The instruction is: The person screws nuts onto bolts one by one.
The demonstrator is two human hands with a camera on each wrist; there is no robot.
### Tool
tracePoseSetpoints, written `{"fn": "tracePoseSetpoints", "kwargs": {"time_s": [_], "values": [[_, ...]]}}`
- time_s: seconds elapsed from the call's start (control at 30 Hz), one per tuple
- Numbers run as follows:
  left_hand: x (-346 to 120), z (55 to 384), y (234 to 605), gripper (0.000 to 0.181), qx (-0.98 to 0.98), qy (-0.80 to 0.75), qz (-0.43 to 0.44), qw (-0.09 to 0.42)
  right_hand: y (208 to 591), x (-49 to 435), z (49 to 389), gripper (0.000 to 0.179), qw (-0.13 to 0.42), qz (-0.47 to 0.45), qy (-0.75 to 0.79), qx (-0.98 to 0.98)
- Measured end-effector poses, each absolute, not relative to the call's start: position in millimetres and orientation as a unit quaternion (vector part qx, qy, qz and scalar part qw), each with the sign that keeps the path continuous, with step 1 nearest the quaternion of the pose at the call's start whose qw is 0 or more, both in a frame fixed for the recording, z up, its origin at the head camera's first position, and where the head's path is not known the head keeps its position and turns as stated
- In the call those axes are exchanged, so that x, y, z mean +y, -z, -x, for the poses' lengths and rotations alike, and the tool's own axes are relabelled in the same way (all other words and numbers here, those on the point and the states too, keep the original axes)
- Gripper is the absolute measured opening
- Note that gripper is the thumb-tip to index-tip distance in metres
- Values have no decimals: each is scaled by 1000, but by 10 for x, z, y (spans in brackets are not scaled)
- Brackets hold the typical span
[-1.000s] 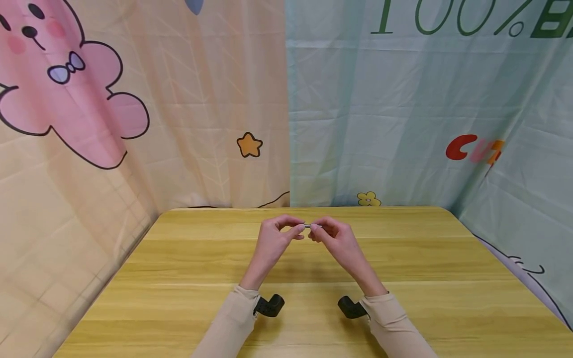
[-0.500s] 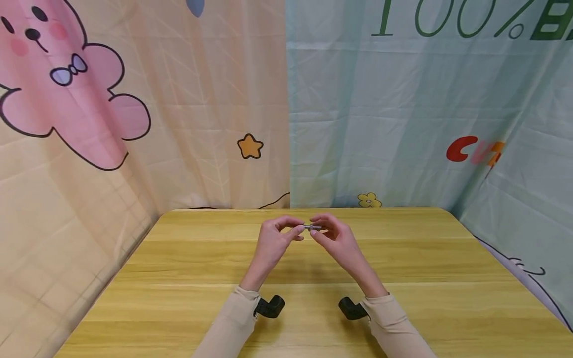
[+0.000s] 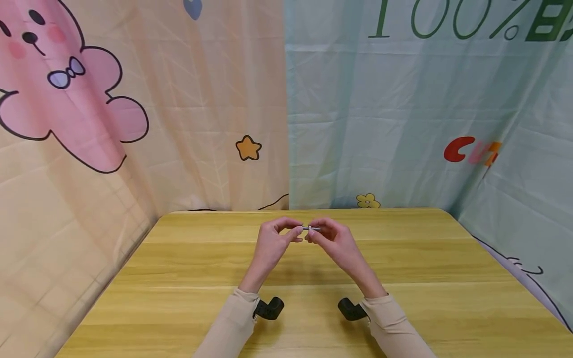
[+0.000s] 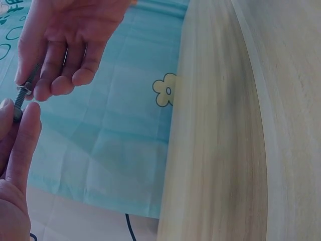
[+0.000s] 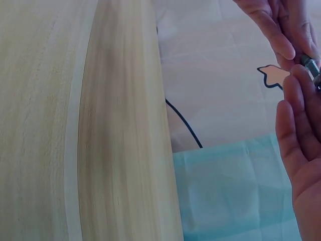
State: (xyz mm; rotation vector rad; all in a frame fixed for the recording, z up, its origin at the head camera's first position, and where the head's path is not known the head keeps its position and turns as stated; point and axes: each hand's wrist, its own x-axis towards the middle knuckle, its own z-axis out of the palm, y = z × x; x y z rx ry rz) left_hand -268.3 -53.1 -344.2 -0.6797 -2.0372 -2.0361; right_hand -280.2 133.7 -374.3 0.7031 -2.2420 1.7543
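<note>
My left hand (image 3: 274,241) pinches the head end of a small metal bolt (image 3: 306,227) between thumb and fingers, above the far part of the table. A nut (image 4: 26,88) sits partway along the thread, as the left wrist view shows. My right hand (image 3: 334,239) holds its thumb and forefinger at the nut, the bolt's free end running in among those fingers. In the right wrist view the bolt (image 5: 312,66) is cut off by the frame's edge, with the right hand (image 5: 307,130) below and the left hand (image 5: 281,25) above.
Beneath both hands lies a wood-grain table (image 3: 188,278). Printed curtains (image 3: 340,124) hang close behind its far edge and along both sides. A black wrist mount (image 3: 270,308) sticks inward from the left sleeve, another black mount (image 3: 351,309) from the right.
The right fingers and thumb spread apart half a second ago, showing more of the bolt, and have now closed in again around the nut. The left hand has stayed nearly still.
</note>
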Motion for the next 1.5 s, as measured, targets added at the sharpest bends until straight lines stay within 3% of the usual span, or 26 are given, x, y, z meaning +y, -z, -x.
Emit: {"fn": "tracePoseSetpoints", "kwargs": {"time_s": [0.33,0.6,1.1,1.5], "values": [[-541,2659,3454,13,-693,679,228,89,3730,1289,2767,29,80,-197,-597,-773],[-550,2667,3463,15,-694,681,218,85,3481,1237,2517,27,118,-223,-578,-776],[-535,2673,3431,12,-688,684,226,89,3512,1256,2577,16,101,-216,-607,-758],[-553,2664,3418,17,-686,688,220,87,3487,1233,2576,26,102,-207,-610,-758]]}}
